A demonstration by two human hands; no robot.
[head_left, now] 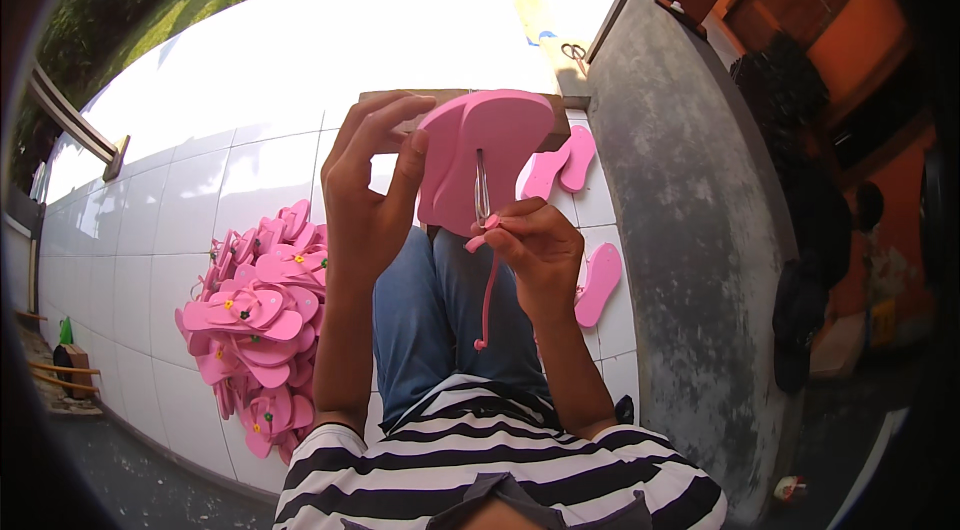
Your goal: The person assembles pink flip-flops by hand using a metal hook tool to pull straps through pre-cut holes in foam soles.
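While our left grip (368, 180) clasps the pink soles (508, 125) at one edge, our right grip (545, 242) pinches the pink strap (490, 295) below, the metal tool (480, 180) running lengthwise between.

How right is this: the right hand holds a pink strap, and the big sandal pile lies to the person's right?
One thing is off: the head view shows the big sandal pile to the person's left. The right hand does hold a pink strap.
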